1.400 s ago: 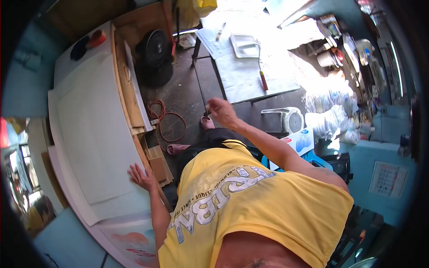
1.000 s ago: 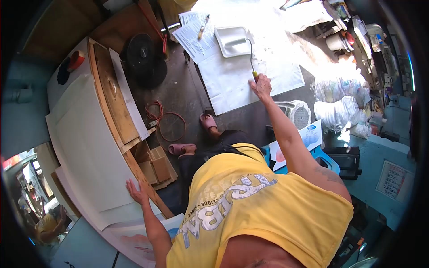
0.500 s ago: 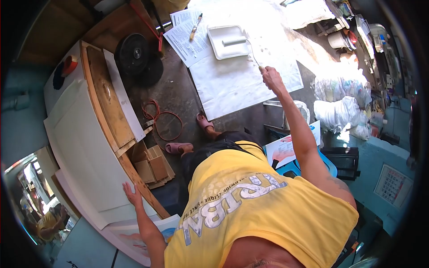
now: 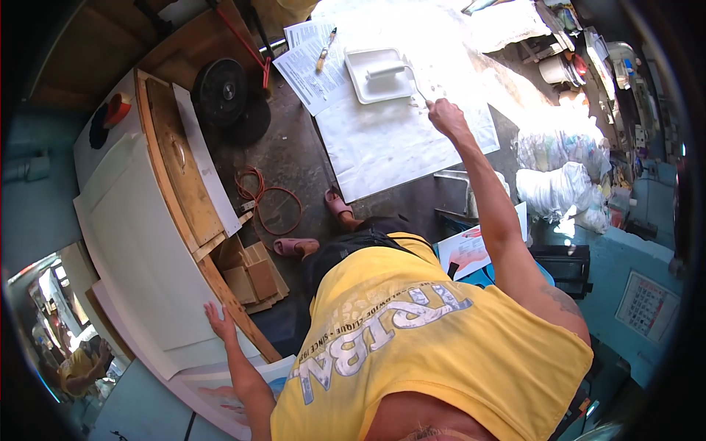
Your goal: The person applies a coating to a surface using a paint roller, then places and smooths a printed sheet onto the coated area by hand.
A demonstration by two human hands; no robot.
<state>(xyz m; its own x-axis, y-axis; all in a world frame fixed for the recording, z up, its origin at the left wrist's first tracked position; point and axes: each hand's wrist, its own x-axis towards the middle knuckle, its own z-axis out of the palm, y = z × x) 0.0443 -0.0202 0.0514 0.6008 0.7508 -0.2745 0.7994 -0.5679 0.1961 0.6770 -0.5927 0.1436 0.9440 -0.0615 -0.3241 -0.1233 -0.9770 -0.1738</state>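
Observation:
My right hand is closed round the handle of a paint roller, whose pale cover rests in a white tray. The tray stands on a white sheet. Beside it, a paintbrush lies on printed papers. My left hand, fingers spread, rests on the edge of a large white panel with a wooden frame. Nothing shows in my left hand.
A black round base and a coiled orange cord are on the dark floor. Wood pieces lie beside the panel. White bags, a black case and a wall calendar are at the right.
My right hand has shifted slightly up and left, and the roller has turned a little in the tray. My left hand stays on the panel.

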